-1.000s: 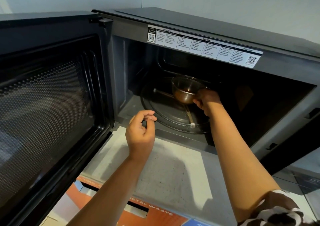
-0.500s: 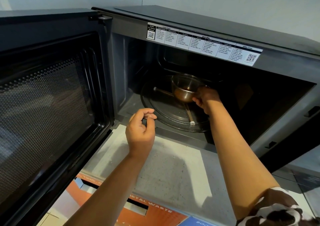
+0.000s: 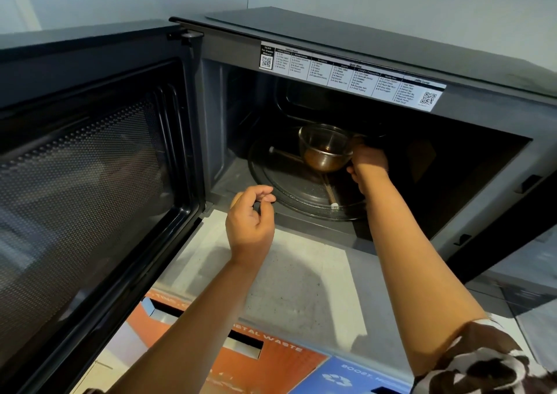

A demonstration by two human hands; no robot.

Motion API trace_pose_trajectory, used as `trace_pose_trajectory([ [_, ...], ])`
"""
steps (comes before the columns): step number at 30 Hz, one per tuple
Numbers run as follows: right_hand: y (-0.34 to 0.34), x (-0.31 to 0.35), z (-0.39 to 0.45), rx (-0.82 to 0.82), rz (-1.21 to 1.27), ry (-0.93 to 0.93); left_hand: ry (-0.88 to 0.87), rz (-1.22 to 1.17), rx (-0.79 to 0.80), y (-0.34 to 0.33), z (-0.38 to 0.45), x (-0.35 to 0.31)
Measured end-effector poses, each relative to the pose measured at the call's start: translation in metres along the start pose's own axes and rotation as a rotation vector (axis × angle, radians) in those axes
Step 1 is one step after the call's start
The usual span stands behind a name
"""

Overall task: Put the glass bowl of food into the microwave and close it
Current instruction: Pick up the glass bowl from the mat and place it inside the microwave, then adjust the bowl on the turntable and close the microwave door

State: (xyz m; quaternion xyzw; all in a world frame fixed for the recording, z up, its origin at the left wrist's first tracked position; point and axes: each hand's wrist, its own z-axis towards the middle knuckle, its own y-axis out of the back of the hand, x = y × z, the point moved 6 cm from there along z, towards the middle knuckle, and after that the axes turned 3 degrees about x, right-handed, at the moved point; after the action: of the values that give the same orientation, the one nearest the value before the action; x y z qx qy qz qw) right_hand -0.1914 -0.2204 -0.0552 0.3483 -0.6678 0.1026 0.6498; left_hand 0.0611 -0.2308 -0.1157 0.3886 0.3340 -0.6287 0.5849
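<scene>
A small clear glass bowl (image 3: 324, 149) with brown food in it is inside the black microwave (image 3: 346, 44), over the round glass turntable (image 3: 289, 188). My right hand (image 3: 367, 160) reaches into the cavity and grips the bowl's right rim. I cannot tell whether the bowl rests on the turntable or hangs just above it. My left hand (image 3: 250, 221) hovers in front of the cavity's lower left edge, fingers loosely curled, holding nothing. The microwave door (image 3: 90, 188) stands swung wide open to the left.
The microwave sits on a grey speckled counter (image 3: 286, 279). Below the counter's front edge are an orange waste-bin label (image 3: 241, 360) and a blue recycling label (image 3: 346, 375). A white instruction sticker (image 3: 352, 77) runs along the top of the cavity opening.
The bowl and my right hand have stayed at about the same spot over the turntable. My left hand has barely shifted. The view has drifted slightly.
</scene>
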Motion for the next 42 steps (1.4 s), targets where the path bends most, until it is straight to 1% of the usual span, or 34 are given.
trace_pose_trajectory([
  [4, 0.009, 0.003, -0.020, -0.057, -0.016, -0.001, -0.006, 0.016, -0.026, 0.004, -0.002, -0.006],
  [7, 0.017, 0.001, -0.044, -0.075, -0.014, 0.044, -0.003, 0.015, 0.000, 0.007, -0.010, -0.013],
  [11, 0.023, -0.002, -0.078, -0.051, 0.065, 0.164, 0.092, 0.023, 0.019, 0.013, -0.025, -0.020],
  [13, 0.027, 0.000, -0.099, -0.035, 0.058, 0.210, 0.151, 0.028, 0.054, 0.018, -0.034, -0.031],
  [15, 0.029, -0.001, -0.114, -0.034, 0.036, 0.230, 0.174, 0.017, 0.074, 0.022, -0.041, -0.043],
  [22, 0.046, 0.005, -0.177, -0.054, 0.036, 0.283, 0.078, -0.044, 0.120, 0.036, -0.058, -0.101],
  [29, 0.075, 0.030, -0.222, -0.094, 0.009, 0.370, 0.056, -0.059, 0.194, 0.039, -0.062, -0.153],
  [34, 0.091, 0.050, -0.249, -0.091, 0.023, 0.423, -0.020, -0.004, 0.228, 0.045, -0.059, -0.190],
  [38, 0.105, 0.061, -0.276, -0.077, 0.019, 0.469, -0.087, 0.091, 0.208, 0.060, -0.054, -0.233],
  [42, 0.122, 0.060, -0.303, -0.039, 0.034, 0.498, -0.068, 0.216, 0.171, 0.084, -0.048, -0.272],
])
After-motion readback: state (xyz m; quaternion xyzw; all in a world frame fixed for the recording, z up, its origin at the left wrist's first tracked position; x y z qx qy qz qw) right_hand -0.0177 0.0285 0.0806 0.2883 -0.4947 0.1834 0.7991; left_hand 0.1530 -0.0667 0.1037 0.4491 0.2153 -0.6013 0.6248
